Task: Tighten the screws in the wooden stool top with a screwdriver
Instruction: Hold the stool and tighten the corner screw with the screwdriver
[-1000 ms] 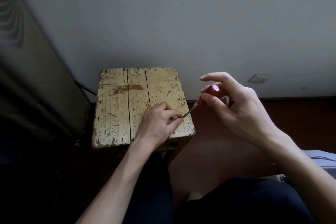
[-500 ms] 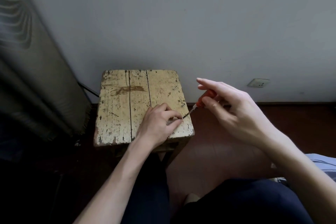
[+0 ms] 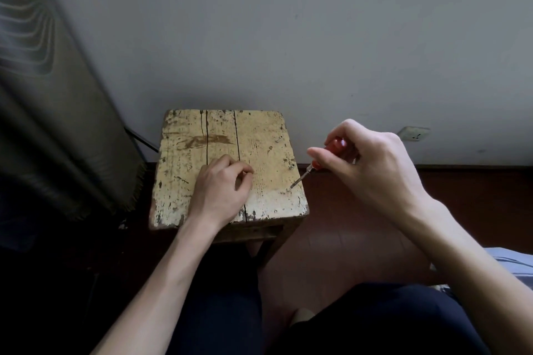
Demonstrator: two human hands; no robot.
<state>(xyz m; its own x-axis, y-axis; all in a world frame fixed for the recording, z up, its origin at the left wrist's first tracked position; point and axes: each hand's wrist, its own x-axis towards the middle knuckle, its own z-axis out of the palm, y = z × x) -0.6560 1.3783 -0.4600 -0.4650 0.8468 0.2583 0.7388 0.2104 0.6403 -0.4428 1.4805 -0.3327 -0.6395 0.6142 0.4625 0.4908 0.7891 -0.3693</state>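
wooden stool top [image 3: 266, 144] stood against the wall [image 3: 288, 37], worn cream paint, two dark cracks running front to back. left hand [image 3: 220, 190] rested on the stool top near the middle, a bit toward the front edge, over the crack line. its fingers [image 3: 246, 171] were curled together in a loose fist, thumb tucked by the index tip, nothing seen in them.

right hand [image 3: 372, 164] was out past the right edge of the stool top, above the floor [image 3: 331, 239]. its fingers were clamped round the red handle of the screwdriver [image 3: 315, 165], index stretched along the handle toward the shaft. screwdriver was tilted, handle up and right, thin metal shaft slanting down and left. the tip sat on the stool top close to the right edge, toward the front right corner. screw under the tip was too small to make out. the two hands were apart, bare wood between them.

rest: dark curtain [image 3: 57, 124] hung left of the stool, a black cable [image 3: 141, 138] ran between it and the back left corner. white wall socket [image 3: 414, 134] was low on the wall at right. floor was reddish brown. person's legs in dark trousers [image 3: 375, 320] were at the bottom, pale blue-grey fabric [image 3: 513, 262] at the right border.
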